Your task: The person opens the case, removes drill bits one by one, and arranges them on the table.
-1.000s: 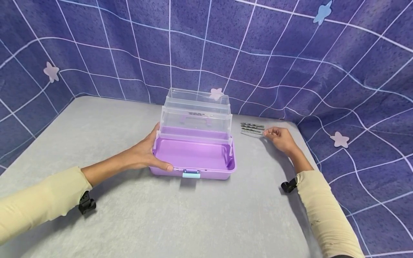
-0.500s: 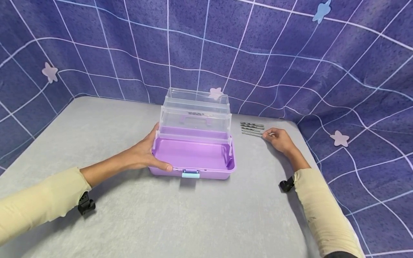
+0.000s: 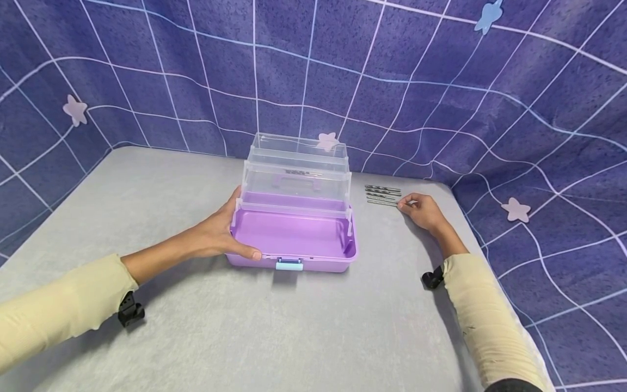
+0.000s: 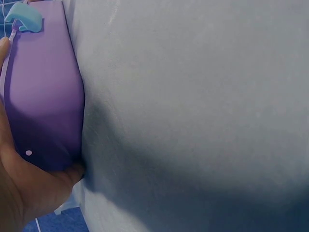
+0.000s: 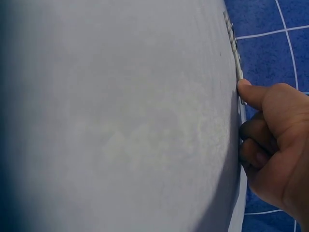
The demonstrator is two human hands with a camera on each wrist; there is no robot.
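My left hand (image 3: 215, 237) grips the left side of an opened purple toolbox (image 3: 318, 265), its thumb lying over the front rim. The left wrist view shows that hand around the end of the purple wall (image 4: 46, 87). To the right of the box, several twist drill bits (image 3: 383, 190) lie in a row on the table. My right hand (image 3: 423, 211) pinches the shank end of the nearest drill bit (image 3: 381, 203), which lies alongside the others. From the right wrist, the thumb shows on the shank of a drill bit (image 5: 231, 36); the fingertips behind are partly hidden.
Clear trays (image 3: 296, 193) stand raised at the back of the toolbox, with some dark drill bits (image 3: 296, 173) seen through the plastic. A light blue latch (image 3: 289, 265) hangs at the front. The grey table (image 3: 294, 337) meets a blue gridded cloth (image 3: 196, 65) behind.
The nearest drill bit, slanted and apart a second ago, now lies roughly parallel with the row. My right hand has shifted slightly; the left hand stays on the toolbox.
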